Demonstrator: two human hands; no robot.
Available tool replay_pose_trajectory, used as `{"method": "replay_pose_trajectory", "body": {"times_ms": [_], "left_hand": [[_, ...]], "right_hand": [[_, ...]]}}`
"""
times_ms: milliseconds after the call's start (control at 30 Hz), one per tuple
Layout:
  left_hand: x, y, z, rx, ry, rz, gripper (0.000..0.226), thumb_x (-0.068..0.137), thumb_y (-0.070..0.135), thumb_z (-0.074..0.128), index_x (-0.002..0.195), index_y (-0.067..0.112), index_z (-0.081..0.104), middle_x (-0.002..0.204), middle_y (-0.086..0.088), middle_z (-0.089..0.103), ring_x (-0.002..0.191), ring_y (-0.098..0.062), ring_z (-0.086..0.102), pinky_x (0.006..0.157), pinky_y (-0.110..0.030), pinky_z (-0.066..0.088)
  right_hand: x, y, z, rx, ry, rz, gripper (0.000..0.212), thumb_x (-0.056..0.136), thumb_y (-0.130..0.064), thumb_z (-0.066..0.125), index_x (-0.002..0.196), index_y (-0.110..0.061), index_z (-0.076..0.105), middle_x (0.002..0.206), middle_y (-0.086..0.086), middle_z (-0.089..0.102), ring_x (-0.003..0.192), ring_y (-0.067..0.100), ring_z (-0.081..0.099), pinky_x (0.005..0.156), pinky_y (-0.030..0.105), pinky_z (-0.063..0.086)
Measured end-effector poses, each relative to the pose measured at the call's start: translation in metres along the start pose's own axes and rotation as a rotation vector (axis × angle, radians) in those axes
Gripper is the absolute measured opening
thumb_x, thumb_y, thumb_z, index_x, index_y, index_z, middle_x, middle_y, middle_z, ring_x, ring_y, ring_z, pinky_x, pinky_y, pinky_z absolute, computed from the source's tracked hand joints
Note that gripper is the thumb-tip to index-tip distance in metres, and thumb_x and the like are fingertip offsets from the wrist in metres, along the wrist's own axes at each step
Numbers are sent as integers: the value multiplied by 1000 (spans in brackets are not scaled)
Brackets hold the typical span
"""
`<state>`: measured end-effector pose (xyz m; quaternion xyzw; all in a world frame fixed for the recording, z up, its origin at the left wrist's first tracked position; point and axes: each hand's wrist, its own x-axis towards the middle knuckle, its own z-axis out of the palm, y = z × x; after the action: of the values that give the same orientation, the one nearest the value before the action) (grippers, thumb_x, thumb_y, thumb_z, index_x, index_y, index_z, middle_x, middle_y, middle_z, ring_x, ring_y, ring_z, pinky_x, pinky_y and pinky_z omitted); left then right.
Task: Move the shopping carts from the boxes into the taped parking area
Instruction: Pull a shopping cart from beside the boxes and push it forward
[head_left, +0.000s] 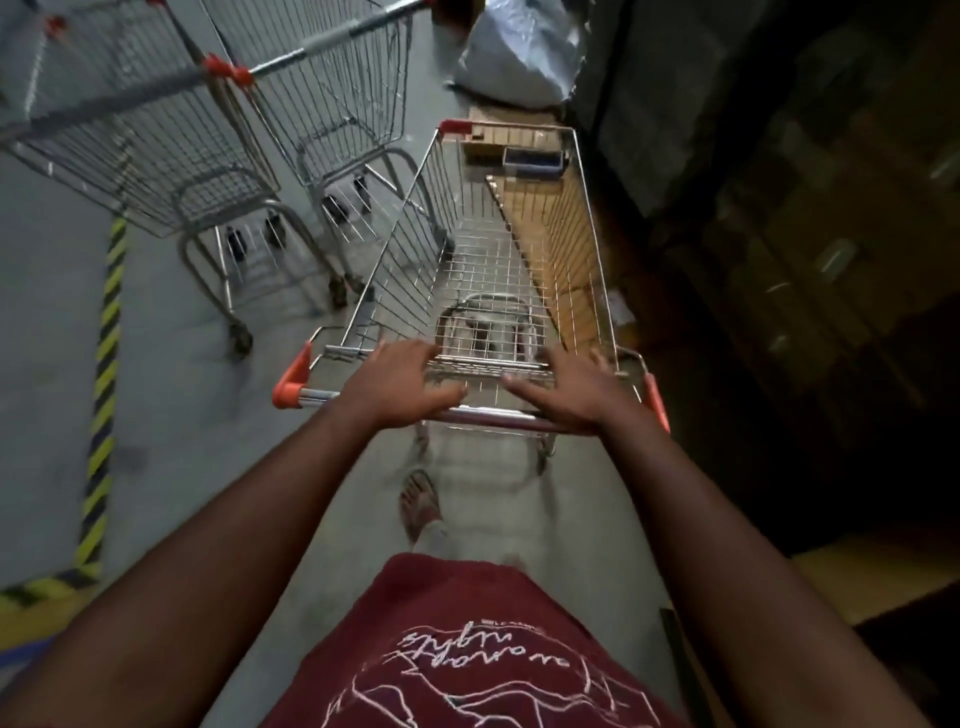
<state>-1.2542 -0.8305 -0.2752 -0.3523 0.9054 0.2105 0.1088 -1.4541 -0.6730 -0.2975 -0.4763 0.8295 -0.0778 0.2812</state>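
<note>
Grey concrete floor (171, 415) runs past yellow-black hazard tape (106, 374) on the left. Straight ahead stands a wire shopping cart (498, 249), its push bar (488, 414) under both hands. Left hand (400, 382) and right hand (569, 389) rest on the bar, fingers (410, 353) reaching forward onto the basket's rear edge, loosely curved rather than clenched. Two parked carts (218, 156) stand beside the tape; cardboard boxes (550, 218) lie just right.
</note>
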Motion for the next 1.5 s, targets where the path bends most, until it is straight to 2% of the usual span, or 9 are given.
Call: {"method": "replay_pose_trajectory", "body": {"times_ms": [233,367,467,567,667,1000,1233,1367,1500], "left_hand": [[-88,23,53,-37,11,-110,65,81,64,51,124,16,58,118,-14,67,109,-36,60,92,-44,50],[-139,33,87,-70,39,-169,74,79,68,48,131,16,56,126,-13,65,118,-34,57,100,-45,48],[-172,37,105,-60,26,-167,80,84,72,47,143,18,53,138,-12,62,133,-36,50,116,-47,34],[-206,39,121,-9,61,-143,70,83,71,42,123,18,67,123,-10,70,119,-33,59,108,-42,38],[-245,39,139,-13,73,-148,70,79,71,40,113,19,70,114,-9,73,111,-32,62,103,-41,42],[-396,51,195,-20,115,-239,69,87,69,48,131,16,60,133,-9,64,123,-30,55,104,-42,39],[-488,76,233,-127,177,-436,63,92,62,52,138,20,60,141,-6,62,127,-28,56,107,-40,39],[-537,98,259,-206,218,-591,58,91,59,55,136,23,65,136,-5,66,124,-30,59,104,-37,42],[-583,125,283,-259,251,-692,59,93,59,55,141,25,61,143,-3,62,131,-29,54,110,-39,39]], "right_hand": [[-72,18,38,134,11,-41,85,86,-90,39,131,-24,67,129,-1,73,122,22,65,117,49,36],[-113,19,62,-109,-75,-35,94,80,-96,37,140,-29,62,138,-2,68,129,24,61,119,49,32],[-139,20,77,-150,-70,-36,74,87,-85,46,135,-32,67,132,-2,72,125,26,64,108,42,46],[-164,20,94,-145,-69,-26,67,87,-85,47,124,-34,71,119,-2,76,112,25,68,95,43,54],[-196,17,116,-164,-79,-55,60,89,-81,49,114,-33,73,107,-2,76,102,24,69,87,39,55],[-301,3,181,-196,-71,-196,70,83,-86,46,117,-31,73,109,-2,77,103,24,70,77,32,45],[-364,-13,206,-230,-141,-307,68,86,-83,50,128,-33,69,123,-3,75,116,23,69,98,38,52],[-412,-10,221,-220,-193,-437,65,95,-74,49,141,-29,60,141,-1,66,133,26,58,114,43,35],[-463,-9,248,-371,-228,-532,97,83,-90,26,154,-26,43,162,2,43,149,27,38,124,55,21]]}}
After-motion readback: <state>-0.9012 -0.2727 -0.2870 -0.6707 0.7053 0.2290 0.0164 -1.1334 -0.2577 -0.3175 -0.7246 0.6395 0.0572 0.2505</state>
